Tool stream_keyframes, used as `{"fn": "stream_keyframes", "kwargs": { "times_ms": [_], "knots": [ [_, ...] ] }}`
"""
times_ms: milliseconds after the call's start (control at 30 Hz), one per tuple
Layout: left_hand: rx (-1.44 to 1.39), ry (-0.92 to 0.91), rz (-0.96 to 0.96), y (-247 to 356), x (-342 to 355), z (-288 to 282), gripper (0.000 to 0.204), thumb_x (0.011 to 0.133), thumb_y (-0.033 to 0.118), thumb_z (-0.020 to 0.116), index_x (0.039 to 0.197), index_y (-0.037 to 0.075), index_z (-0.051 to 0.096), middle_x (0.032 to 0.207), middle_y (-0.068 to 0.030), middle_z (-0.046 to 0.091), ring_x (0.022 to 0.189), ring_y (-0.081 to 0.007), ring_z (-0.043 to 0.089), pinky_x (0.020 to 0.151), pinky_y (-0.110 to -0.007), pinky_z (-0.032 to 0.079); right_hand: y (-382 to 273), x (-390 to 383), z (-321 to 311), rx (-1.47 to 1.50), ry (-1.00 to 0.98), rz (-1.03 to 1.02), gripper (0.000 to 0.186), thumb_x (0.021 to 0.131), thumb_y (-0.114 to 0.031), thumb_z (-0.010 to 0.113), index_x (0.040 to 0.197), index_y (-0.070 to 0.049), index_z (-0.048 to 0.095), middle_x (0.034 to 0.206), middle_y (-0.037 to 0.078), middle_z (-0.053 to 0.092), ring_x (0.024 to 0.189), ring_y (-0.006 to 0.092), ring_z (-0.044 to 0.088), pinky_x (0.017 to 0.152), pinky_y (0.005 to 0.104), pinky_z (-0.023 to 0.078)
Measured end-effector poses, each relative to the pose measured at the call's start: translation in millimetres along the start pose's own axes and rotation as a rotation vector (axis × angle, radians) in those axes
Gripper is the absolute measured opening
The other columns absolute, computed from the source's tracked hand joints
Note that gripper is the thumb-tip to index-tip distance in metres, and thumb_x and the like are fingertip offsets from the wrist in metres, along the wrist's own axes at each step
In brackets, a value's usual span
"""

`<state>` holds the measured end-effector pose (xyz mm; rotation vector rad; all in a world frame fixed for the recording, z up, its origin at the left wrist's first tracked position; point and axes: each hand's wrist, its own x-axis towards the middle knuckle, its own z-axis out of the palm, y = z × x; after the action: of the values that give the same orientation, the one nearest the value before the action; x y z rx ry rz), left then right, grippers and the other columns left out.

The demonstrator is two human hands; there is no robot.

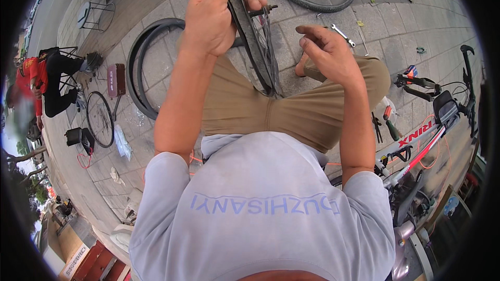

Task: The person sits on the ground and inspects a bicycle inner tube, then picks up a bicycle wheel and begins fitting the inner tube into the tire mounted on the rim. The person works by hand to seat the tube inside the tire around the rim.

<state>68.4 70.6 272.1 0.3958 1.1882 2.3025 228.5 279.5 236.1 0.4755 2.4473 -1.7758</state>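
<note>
My left hand is wrapped around a bicycle wheel, held almost edge-on between my legs, its dark rim, spokes and threaded axle showing. The wheel's lower end reaches down to my khaki trousers. My right hand is off to the right of the wheel, above my knee, fingers apart and slightly curled, holding nothing.
Loose tyres and a spoked wheel lie left; another tyre lies ahead. A seated person in red is at far left. A wrench lies beyond my right hand. A bicycle and tools are right.
</note>
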Motion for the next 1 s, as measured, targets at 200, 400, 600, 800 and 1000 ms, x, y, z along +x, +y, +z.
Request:
{"fn": "stream_keyframes", "kwargs": {
  "times_ms": [200,400,600,800,1000],
  "knots": [
    [-0.068,0.277,0.017,-6,12,54,0.017,0.108,0.005,0.043,0.116,-0.008,0.051,0.102,-0.0154,0.06,0.086,-0.0327,0.069,0.096,-0.053,0.061,3,-23,-1,0.125,0.067,-0.134,0.063,0.094,-0.042,0.079,0.14,-0.002,0.064,0.099,0.006,0.067,0.083,0.0149,0.064,0.073,0.0336,0.053],
    [-0.22,0.366,0.08,-19,51,44,0.016,0.106,0.0,0.033,0.111,-0.011,0.044,0.11,-0.0217,0.05,0.1,-0.0355,0.064,0.098,-0.063,0.059,-4,-42,7,-0.315,0.35,-0.318,0.069,0.086,-0.029,0.082,0.144,-0.001,0.057,0.124,0.02,0.065,0.115,0.0338,0.064,0.099,0.0451,0.05],
    [-0.349,0.515,0.051,-13,66,31,0.019,0.108,0.003,0.032,0.121,-0.008,0.037,0.108,-0.0169,0.048,0.098,-0.0346,0.066,0.095,-0.06,0.061,10,-35,-8,-0.159,0.359,-0.145,0.053,0.094,-0.017,0.076,0.142,-0.003,0.06,0.12,0.016,0.072,0.105,0.0229,0.07,0.093,0.0339,0.055],
    [-0.521,0.679,0.051,-19,81,-30,0.015,0.109,0.006,0.027,0.118,0.0,0.036,0.108,-0.0134,0.047,0.093,-0.0305,0.065,0.098,-0.061,0.058,44,2,-32,0.087,0.126,-0.202,0.044,0.096,-0.015,0.078,0.136,-0.001,0.065,0.117,0.008,0.074,0.105,0.0145,0.067,0.096,0.0312,0.053],
    [-0.654,0.767,-0.017,-58,97,-85,0.016,0.112,0.015,0.046,0.114,0.014,0.062,0.096,-0.0031,0.049,0.09,-0.0202,0.064,0.108,-0.058,0.047,63,37,-39,0.212,0.109,-0.124,0.032,0.101,-0.023,0.073,0.123,-0.001,0.064,0.104,0.007,0.072,0.094,0.0131,0.066,0.074,0.0305,0.056]
  ]
}}
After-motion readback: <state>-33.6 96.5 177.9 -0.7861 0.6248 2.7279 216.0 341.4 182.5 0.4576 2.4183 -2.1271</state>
